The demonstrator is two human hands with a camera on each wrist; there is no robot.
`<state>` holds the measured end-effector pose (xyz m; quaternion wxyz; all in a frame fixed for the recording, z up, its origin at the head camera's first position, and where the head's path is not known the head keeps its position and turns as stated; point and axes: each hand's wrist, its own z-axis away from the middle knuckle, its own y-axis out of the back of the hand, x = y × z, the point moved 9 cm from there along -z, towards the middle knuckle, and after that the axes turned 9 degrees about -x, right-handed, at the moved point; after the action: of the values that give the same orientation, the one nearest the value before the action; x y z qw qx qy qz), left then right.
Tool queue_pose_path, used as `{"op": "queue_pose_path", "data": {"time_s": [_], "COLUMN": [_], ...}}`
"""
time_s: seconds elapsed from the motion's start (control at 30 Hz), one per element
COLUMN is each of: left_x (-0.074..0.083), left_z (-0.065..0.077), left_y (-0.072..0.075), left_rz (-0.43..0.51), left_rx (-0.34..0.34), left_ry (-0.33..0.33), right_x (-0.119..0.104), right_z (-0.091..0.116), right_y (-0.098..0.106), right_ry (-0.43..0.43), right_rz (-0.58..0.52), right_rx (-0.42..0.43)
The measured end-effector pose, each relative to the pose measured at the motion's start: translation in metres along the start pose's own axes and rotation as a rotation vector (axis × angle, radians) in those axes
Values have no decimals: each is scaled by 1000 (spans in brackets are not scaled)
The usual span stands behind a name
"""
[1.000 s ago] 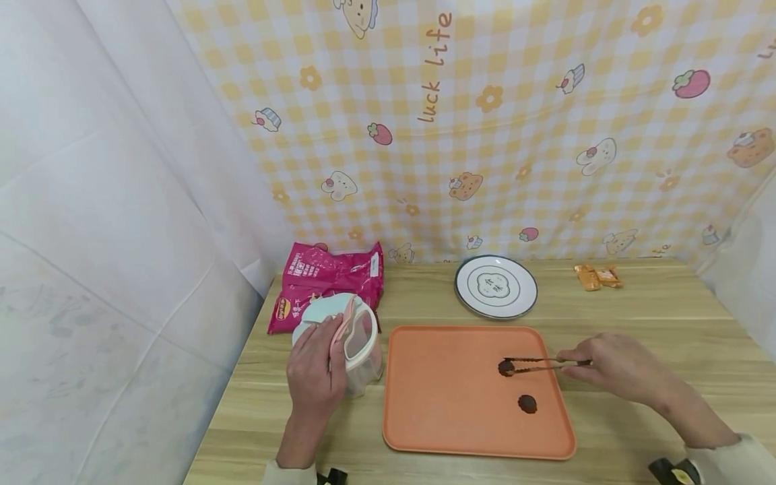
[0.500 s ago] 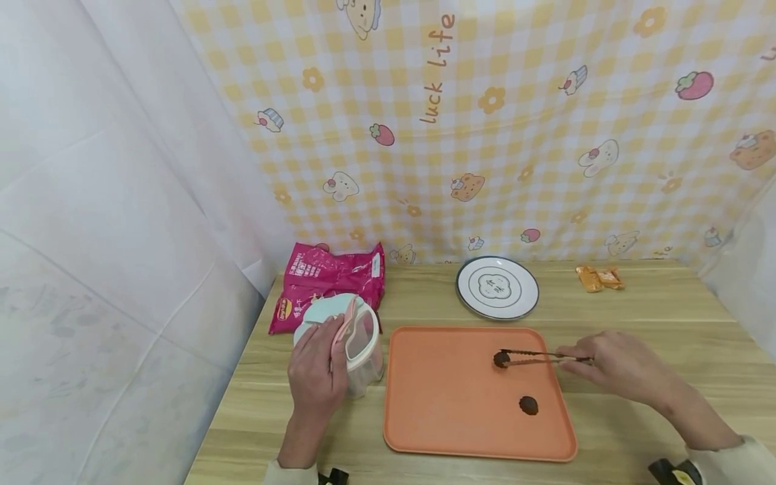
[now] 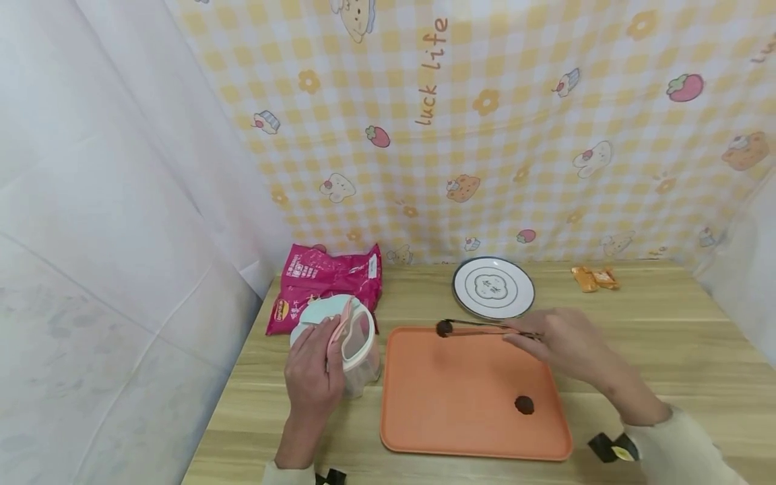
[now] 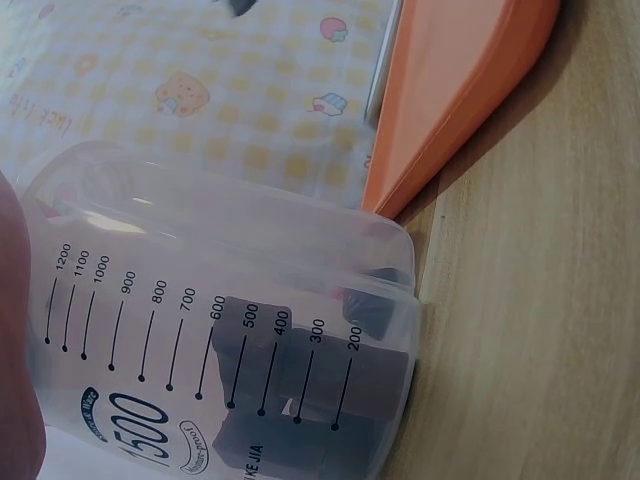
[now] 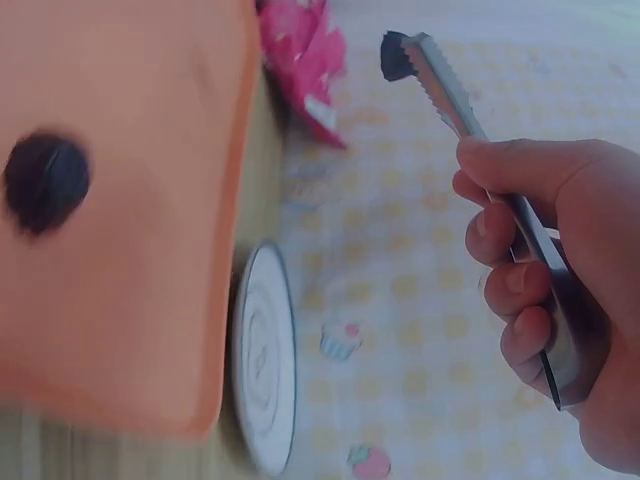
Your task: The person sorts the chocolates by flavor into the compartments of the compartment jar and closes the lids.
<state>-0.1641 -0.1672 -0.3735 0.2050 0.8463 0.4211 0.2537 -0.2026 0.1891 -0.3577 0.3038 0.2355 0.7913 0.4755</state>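
My right hand (image 3: 566,343) grips metal tongs (image 5: 455,100), whose serrated tips pinch a small dark brown round piece (image 3: 444,328) above the tray's back edge. A second dark piece (image 3: 524,405) lies on the orange tray (image 3: 461,397), near its right side. My left hand (image 3: 312,370) holds the raised pink flap (image 3: 341,330) of a clear storage canister (image 4: 200,300) at the tray's left. The canister's opening shows beside the flap, and the rest of its lid (image 3: 324,310) is pale green. Several dark blocky pieces (image 4: 350,370) show through the canister's lower wall, which has printed volume marks.
Behind the canister lies a magenta snack bag (image 3: 333,276). A white plate (image 3: 494,288) with a dark rim stands behind the tray, and small orange wrapped packets (image 3: 594,278) lie at the back right. A checked curtain (image 3: 485,135) hangs behind the wooden table (image 3: 661,357).
My right hand has lifted the dark piece off the tray with the tongs and carried it left and back towards the canister. The left hand has stayed at the flap.
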Motion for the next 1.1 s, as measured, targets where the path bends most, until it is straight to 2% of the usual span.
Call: {"op": "queue_pose_path", "data": {"time_s": [0.13,0.27,0.43,0.6,0.7,0.83,1.1], "left_x": [-1,0,0,0,0,1,-1], "left_z": [2,1,1,0,0,0,0], "left_y": [0,-1,-1,-1,0,1,0], "left_rz": [2,10,8,10,21,25,26], "left_rx": [10,15,10,10,30,47,35], "left_ry": [3,-13,-7,-5,-26,-45,-32], "right_x": [-23,-38,-53,-66,-71,-73,-71], "right_z": [-21,-36,-52,-65,-72,-77,-81], "right_y": [-5,-14,-26,-36,-44,-51,-62], "right_ry": [74,57,3,10,9,-12,-54], "right_rz": [-50,-119,-188,-210,-228,-244,-274], "right_rx": [89,121,110,111,93,58,-6]}}
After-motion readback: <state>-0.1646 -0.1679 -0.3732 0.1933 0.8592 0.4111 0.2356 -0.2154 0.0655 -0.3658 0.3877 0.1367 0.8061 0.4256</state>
